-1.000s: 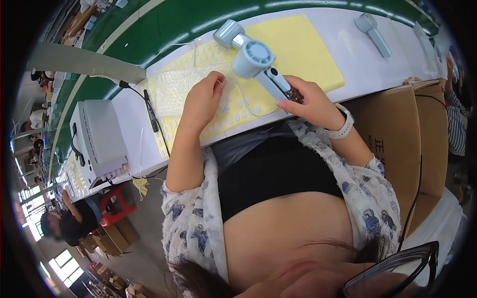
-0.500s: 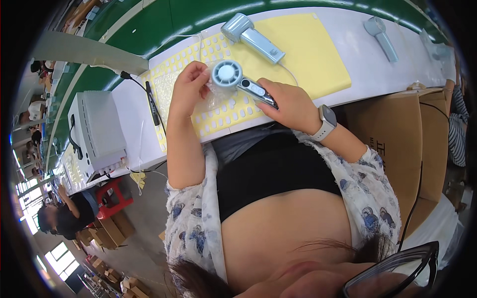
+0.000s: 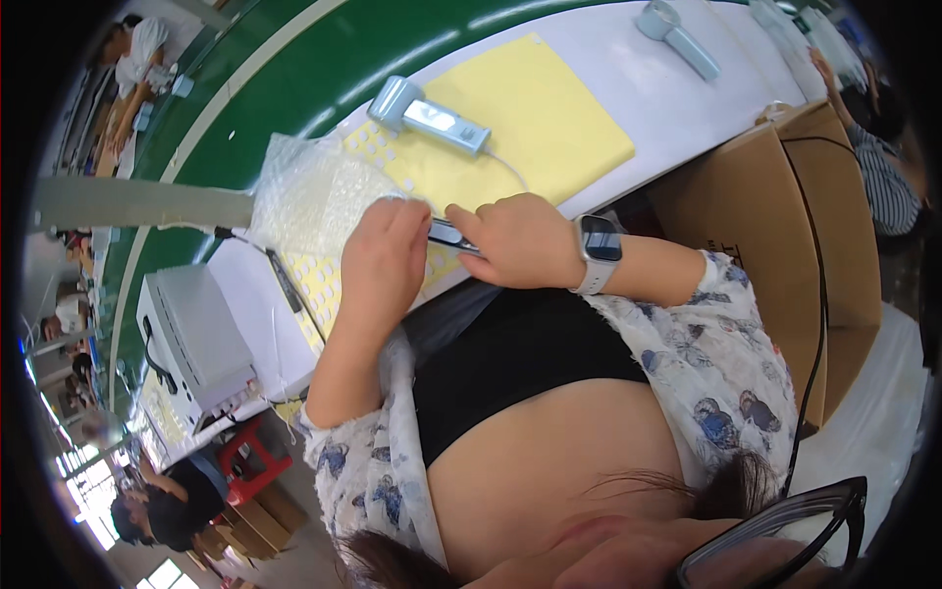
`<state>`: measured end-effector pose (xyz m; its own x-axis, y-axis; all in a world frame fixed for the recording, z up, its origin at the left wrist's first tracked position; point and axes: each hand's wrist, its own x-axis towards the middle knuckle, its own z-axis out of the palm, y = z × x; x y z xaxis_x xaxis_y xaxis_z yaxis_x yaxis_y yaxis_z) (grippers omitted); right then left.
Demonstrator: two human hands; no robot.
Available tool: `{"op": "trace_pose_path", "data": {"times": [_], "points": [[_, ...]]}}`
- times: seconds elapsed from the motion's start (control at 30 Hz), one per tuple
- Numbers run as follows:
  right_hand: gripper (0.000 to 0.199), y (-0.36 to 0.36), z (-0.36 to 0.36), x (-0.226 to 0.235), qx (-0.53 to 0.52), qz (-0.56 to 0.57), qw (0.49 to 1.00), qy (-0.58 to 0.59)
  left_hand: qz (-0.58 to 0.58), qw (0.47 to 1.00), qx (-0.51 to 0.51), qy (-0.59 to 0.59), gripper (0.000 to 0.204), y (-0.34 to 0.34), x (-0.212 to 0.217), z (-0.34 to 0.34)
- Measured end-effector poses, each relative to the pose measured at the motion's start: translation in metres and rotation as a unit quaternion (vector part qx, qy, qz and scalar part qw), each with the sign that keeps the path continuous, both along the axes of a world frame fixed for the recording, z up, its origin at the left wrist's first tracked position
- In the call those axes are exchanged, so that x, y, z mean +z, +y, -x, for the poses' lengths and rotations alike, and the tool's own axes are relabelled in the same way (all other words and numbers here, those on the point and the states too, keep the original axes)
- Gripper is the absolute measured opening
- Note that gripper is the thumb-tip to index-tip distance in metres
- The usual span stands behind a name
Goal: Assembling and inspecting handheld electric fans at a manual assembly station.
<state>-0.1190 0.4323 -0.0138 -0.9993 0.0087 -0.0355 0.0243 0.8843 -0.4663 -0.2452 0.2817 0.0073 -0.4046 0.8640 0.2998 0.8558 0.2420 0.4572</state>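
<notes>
My right hand (image 3: 525, 240) is closed round the handle of a light blue handheld fan (image 3: 448, 234); only a short, shiny part of the handle shows between my hands. My left hand (image 3: 386, 257) is closed at the edge of a clear bubble-wrap bag (image 3: 319, 191), its fingers bent over where the fan's head would be. The fan's head is hidden, so I cannot tell whether it is inside the bag. Beyond my hands, a second light blue fan (image 3: 432, 118) lies on a yellow sheet (image 3: 540, 98), with a white cable running from it.
Another light blue fan (image 3: 679, 41) lies at the far right of the white table. Left of my hands are a black marker (image 3: 285, 280) and a grey metal box (image 3: 196, 329). An open carton (image 3: 775, 216) stands at right. A green belt (image 3: 294, 59) runs behind; other people sit farther off.
The fan's head, in plain view before, is now covered by my left hand. The bubble-wrap bag has spread out to the upper left, and my hands have come closer together. The view has shifted.
</notes>
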Motion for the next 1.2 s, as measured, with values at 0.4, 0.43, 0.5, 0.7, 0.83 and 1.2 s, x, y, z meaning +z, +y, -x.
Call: {"op": "trace_pose_path", "data": {"times": [0.4,0.43,0.5,0.7,0.83,1.2], "points": [[0.071,0.031,0.005,0.019,-0.149,0.504,0.844,0.109,-0.097,0.994,-0.015,-0.052,0.015,0.018,-0.006,-0.014],[0.067,0.035,0.006,0.021,-0.12,0.49,0.86,0.08,-0.116,0.991,-0.065,-0.034,0.016,0.022,-0.007,-0.015],[0.06,0.043,0.006,0.024,-0.057,0.459,0.886,0.017,-0.14,0.983,-0.119,-0.014,0.017,0.03,-0.007,-0.013],[0.044,0.055,0.008,0.034,-0.069,0.326,0.943,-0.006,-0.224,0.969,-0.077,-0.072,0.016,0.038,-0.013,-0.006],[0.05,0.064,0.003,0.039,-0.074,0.139,0.978,0.135,-0.329,0.933,-0.074,-0.124,0.015,0.042,-0.026,-0.006],[0.033,0.192,-0.162,0.168,-0.446,-0.176,0.807,0.346,-0.078,0.997,-0.021,0.012,0.036,0.056,-0.073,0.045]]}}
